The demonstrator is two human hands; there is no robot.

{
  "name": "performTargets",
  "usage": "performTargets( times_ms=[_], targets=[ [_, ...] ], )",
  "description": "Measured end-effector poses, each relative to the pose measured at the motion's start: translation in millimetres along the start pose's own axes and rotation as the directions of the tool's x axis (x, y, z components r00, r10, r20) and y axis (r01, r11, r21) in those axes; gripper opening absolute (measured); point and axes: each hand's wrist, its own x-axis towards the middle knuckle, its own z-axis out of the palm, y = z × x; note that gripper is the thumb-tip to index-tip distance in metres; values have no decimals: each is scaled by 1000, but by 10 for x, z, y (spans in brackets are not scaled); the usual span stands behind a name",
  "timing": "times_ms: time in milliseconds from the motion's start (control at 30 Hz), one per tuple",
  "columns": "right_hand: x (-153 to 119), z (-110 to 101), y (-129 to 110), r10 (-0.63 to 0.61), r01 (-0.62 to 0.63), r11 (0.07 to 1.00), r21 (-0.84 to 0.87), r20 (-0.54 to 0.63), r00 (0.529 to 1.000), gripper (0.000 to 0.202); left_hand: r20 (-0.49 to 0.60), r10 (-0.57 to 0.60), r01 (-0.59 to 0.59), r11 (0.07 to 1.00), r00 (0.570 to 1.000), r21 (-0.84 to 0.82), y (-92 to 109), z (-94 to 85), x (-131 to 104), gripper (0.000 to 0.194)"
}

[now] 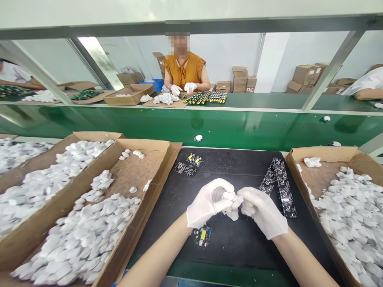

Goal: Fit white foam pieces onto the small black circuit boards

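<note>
Both my hands wear white gloves and meet above a black mat (239,251). My left hand (209,201) is closed, thumb against fingers, on a small white rounded piece (229,196). My right hand (263,209) pinches at the same spot, its fingertips touching the white cluster. White gloves on white pieces blur together, so how many pieces I hold is unclear. Below my left wrist lies a small circuit board (203,235) with a yellow component. Farther back on the mat are more small boards (194,160), and long black board strips (285,189) lie at the right.
Cardboard trays of white pieces stand left (170,157) and right (323,152). Behind the mat runs a green conveyor belt (143,123), carrying a small white-topped board (198,138). Across it, a gloved person (185,67) works beside rows of boards (217,97). Metal frame bars cross above.
</note>
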Motion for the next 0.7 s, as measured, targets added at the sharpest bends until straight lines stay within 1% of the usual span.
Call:
performTargets(
  times_ms=[167,233,500,600,700],
  targets=[
    [-14,43,-10,17,-13,994,112,-35,999,25,-28,-7,8,1000,1000,28,-45,-84,18,33],
    [-17,59,-10,26,-19,992,125,-52,998,26,-29,-6,7,999,1000,31,-69,-115,28,33],
    [-21,59,28,19,-18,996,88,-15,1000,36,7,-110,110,993,994,48,-56,-119,38,37],
    [-31,54,43,14,-13,999,40,-23,1000,36,42,-137,134,989,990,64,-46,-135,22,37],
    [-21,39,39,-10,12,1000,29,-41,999,34,101,-216,207,975,971,85,-34,-105,-3,38]
  ],
)
